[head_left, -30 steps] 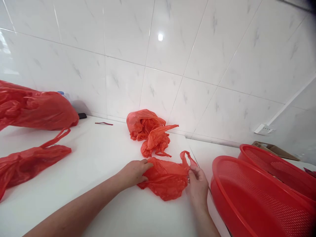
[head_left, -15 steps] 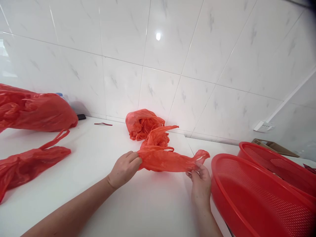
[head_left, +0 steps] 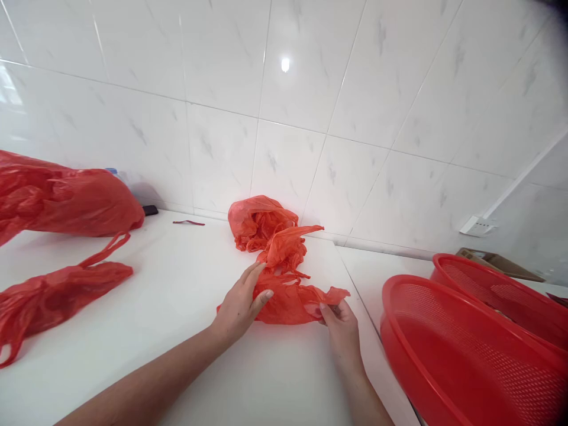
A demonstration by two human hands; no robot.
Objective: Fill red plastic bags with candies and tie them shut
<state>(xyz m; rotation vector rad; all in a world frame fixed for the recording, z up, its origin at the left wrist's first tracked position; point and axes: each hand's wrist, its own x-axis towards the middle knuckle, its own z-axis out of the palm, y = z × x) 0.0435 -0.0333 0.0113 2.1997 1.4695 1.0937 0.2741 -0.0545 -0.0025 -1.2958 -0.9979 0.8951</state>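
A thin red plastic bag lies on the white table between my two hands. My left hand rests over the bag's left part, fingers stretched out and thumb apart. At the bag's right end, my right hand pinches the plastic between thumb and fingers. Just behind, a crumpled heap of red plastic bags sits against the wall, and some loose plastic reaches from it toward the bag under my hands.
At the right stand two red perforated plastic baskets, with a cardboard box behind. A large stuffed red bag and another flattened red bag lie at the left. A dark phone-like object and a red strip are near the wall.
The bag, stretched between both hands before, now lies lower on the table. My left hand has let go of its end and opened over it; my right hand has moved left and slightly down.
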